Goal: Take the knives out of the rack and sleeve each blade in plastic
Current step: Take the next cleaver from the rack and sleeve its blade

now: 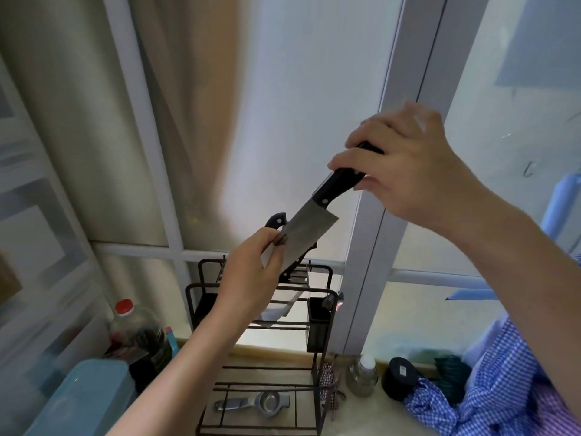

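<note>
A cleaver (309, 229) with a broad steel blade and a black riveted handle is held up above the dark wire rack (261, 324). My right hand (405, 165) grips the handle. My left hand (251, 275) pinches the lower end of the blade, where a pale sleeve seems to cover the tip; I cannot tell its material. Behind the blade a second black knife handle (276, 220) sticks up from the rack. Another blade (283, 305) lies slanted in the rack below my left hand.
The rack stands on a beige counter against a frosted window. A metal squeezer (251, 404) lies on its bottom shelf. A red-capped bottle (138, 333) and a blue tub (85, 398) sit at the left. A glass jar (361, 376), a black lid and blue checked cloth (490, 391) lie at the right.
</note>
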